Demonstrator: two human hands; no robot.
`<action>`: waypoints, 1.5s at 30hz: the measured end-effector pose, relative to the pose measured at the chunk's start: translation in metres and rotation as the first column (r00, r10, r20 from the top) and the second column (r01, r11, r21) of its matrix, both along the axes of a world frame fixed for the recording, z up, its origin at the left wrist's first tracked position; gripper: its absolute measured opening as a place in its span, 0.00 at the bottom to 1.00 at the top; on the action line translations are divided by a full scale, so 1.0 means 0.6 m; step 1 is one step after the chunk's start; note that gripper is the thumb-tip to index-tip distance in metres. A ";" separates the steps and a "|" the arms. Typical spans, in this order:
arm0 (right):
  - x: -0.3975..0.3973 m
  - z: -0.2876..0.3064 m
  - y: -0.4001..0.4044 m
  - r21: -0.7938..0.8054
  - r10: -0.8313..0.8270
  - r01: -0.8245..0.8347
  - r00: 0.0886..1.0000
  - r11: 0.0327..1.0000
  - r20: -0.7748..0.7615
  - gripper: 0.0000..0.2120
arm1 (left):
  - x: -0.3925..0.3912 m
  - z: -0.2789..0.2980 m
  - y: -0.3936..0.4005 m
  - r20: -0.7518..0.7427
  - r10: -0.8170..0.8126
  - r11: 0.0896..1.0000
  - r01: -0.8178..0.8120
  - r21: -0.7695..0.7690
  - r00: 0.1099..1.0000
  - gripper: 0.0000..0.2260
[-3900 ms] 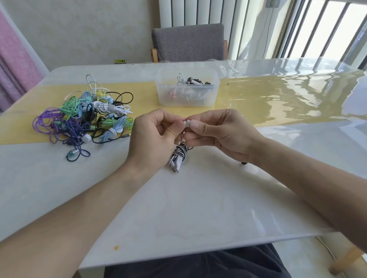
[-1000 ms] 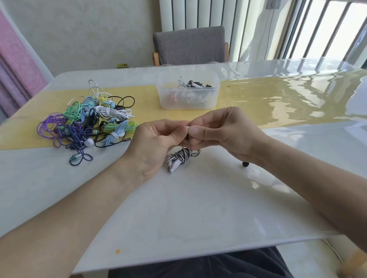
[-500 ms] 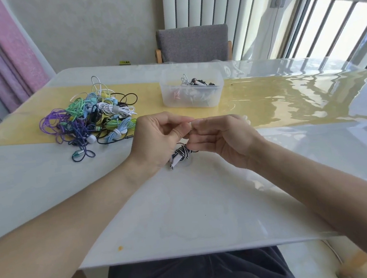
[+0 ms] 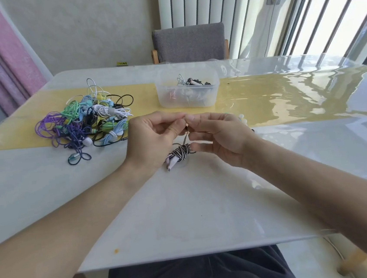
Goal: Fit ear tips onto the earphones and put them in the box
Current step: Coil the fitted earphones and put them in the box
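An earbud is pinched between the left hand (image 4: 153, 139) and right hand (image 4: 220, 135), its coil (image 4: 179, 154) dangling at 6 o'clock of the box (image 4: 188, 98); the hidden tip could be dropped if misaligned.

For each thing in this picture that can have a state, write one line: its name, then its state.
Left hand: pinching the earbud end of the cable.
Right hand: pinching at the same spot.
Black-and-white earphone bundle: wound tight, hanging below the hands.
Clear plastic box: lidless, a few earphones inside.
Pile of coloured earphones: tangled, on the table.
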State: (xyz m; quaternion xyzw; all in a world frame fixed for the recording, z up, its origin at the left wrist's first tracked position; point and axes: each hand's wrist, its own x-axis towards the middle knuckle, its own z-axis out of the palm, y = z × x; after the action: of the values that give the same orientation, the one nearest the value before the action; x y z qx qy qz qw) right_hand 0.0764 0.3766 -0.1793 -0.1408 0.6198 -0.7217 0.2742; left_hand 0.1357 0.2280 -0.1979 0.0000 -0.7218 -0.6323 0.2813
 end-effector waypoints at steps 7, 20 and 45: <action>-0.007 -0.003 0.005 -0.068 -0.019 -0.004 0.938 0.998 -0.347 0.04 | 0.002 0.007 0.000 0.088 -0.164 0.947 0.131 0.293 0.983 0.07; -0.022 0.004 0.014 0.027 0.034 -0.021 0.675 0.999 -0.737 0.09 | 0.005 0.008 0.013 0.154 -0.121 0.947 0.067 0.315 0.981 0.06; -0.036 0.012 0.038 0.346 0.261 0.039 0.579 0.937 -0.772 0.11 | 0.010 0.010 0.010 0.145 0.044 0.986 -0.020 -0.164 0.988 0.07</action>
State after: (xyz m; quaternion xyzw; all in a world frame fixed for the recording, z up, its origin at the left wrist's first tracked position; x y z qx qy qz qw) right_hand 0.0550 0.3993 -0.1719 -0.4451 0.7758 -0.4463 0.0270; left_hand 0.1415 0.2341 -0.1917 0.0356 -0.7897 -0.5651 0.2361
